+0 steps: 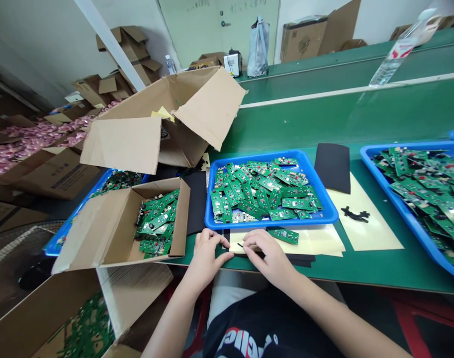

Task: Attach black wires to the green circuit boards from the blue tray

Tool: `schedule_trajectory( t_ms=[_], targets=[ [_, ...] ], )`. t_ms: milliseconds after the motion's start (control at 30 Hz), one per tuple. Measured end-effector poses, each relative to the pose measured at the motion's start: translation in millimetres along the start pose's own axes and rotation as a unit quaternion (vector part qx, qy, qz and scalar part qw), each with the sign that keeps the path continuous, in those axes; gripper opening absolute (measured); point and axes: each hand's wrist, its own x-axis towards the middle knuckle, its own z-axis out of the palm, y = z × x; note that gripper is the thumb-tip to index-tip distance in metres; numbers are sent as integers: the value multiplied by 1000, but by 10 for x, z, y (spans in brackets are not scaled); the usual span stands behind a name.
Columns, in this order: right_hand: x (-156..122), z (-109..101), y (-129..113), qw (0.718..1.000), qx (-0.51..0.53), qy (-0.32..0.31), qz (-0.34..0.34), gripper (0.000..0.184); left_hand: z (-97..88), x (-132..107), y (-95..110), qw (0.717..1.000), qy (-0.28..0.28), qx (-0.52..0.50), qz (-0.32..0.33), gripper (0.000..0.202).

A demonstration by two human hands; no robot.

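- Green assembly-line bench (pixel 376 119), work area along its near edge.
- Thin black strip (pixel 240 244) pinched in the fingers of the right hand (pixel 268 256), tip showing left of them, above a pale yellow paper sheet (pixel 323 243).
- Left hand (pixel 209 259) curled at the sheet's left edge, just beside the strip; grip cannot be told.
- Green circuit board (pixel 283 236) on the sheet, just beyond the right hand.
- Blue tray (pixel 271 222) of green boards directly behind; cardboard box (pixel 180 219) of boards to the left.
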Motion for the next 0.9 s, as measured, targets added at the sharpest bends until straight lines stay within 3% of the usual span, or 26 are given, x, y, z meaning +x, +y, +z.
schedule_trajectory(
  t_ms=[133, 267, 400, 533, 733, 900],
  targets=[
    [-153, -214, 16, 993, 52, 79, 72, 12, 4, -48, 53, 998, 35, 43, 30, 14],
    [-279, -318, 40, 984, 66, 107, 125, 15, 126, -177, 238, 978, 99, 115, 145, 32],
    [-278, -295, 52, 983, 85, 111, 120, 15, 332, -290, 373, 960, 40, 139, 238, 44],
    [-324, -375, 77, 964, 138, 163, 160, 13, 455, -324, 301, 945, 25, 192, 264, 59],
    [-631, -921, 118, 898, 144, 334, 248, 12, 545, -325, 174, 925, 61, 245, 282, 65],
    [-770, -1420, 65, 836, 126, 477, 239, 12, 547, -303, 176, 925, 69, 238, 287, 61]
  ],
)
